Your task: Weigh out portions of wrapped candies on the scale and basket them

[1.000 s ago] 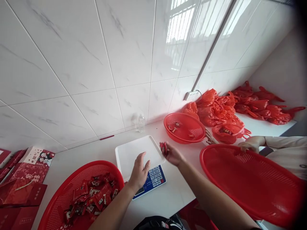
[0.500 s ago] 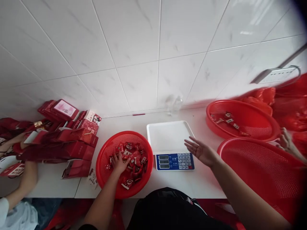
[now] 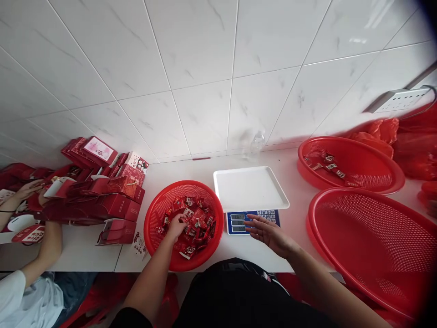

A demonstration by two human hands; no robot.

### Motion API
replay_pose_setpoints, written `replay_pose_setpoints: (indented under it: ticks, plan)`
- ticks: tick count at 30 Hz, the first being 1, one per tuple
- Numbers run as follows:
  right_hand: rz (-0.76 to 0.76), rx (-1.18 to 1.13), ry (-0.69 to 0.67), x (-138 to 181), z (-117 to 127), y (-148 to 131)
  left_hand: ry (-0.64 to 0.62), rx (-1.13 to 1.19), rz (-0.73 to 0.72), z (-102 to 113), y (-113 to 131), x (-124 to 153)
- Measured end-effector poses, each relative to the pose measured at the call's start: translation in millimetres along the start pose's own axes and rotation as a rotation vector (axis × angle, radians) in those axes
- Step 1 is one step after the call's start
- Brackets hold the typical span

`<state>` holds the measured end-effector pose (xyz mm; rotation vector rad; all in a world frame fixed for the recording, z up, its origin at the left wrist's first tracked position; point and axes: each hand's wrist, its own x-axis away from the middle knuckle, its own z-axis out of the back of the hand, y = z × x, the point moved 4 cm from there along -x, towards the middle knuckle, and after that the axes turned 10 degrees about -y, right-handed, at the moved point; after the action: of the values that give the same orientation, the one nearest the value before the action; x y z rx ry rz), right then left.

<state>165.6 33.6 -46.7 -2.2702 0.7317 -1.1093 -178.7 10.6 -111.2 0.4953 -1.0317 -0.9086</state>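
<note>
My left hand [image 3: 177, 226] reaches into a red mesh basket [image 3: 150, 228] of small red wrapped packets [image 3: 196, 228]. Its fingers are curled in among the packets, and whatever they hold is hidden. Over the front of a digital scale [image 3: 235, 223] hovers my right hand [image 3: 269, 232], open, fingers stretched out and nothing in it. It covers part of the blue keypad panel. The scale's white tray [image 3: 251, 187] lies bare behind the panel.
Two more red baskets stand at the right, the back one [image 3: 382, 175] with a few packets, the front one [image 3: 327, 200] bare inside. A clear bottle [image 3: 258, 142] stands by the wall. At the left, a co-worker's arms [image 3: 51, 246] are among red gift boxes [image 3: 116, 207].
My left hand's fingers have curled in among the packets. My right hand has moved left and nearer, from beside the tray to over the keypad. The view has shifted slightly.
</note>
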Motion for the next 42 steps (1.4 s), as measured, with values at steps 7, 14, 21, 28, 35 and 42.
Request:
replay_pose_setpoints:
  ticks: [7,14,21,28,35,42]
  plan:
    - [0.006,-0.010,-0.008,1,-8,7,0.043,0.276,-0.093,21,34,16]
    - [0.017,0.067,-0.180,-10,-49,-1,-0.189,0.478,-0.285,-29,117,42]
    - [0.084,0.016,0.002,-43,-29,-9,-0.366,0.526,-0.267,-118,164,32]
    - [0.290,-0.087,0.215,-53,25,-58,-0.462,0.504,-0.274,-126,202,-13]
    - [0.272,0.286,0.367,-48,36,-71,-0.248,0.254,-0.398,-110,199,-23]
    - [0.230,0.428,0.268,-34,30,-47,0.134,-0.117,-0.412,-35,116,-3]
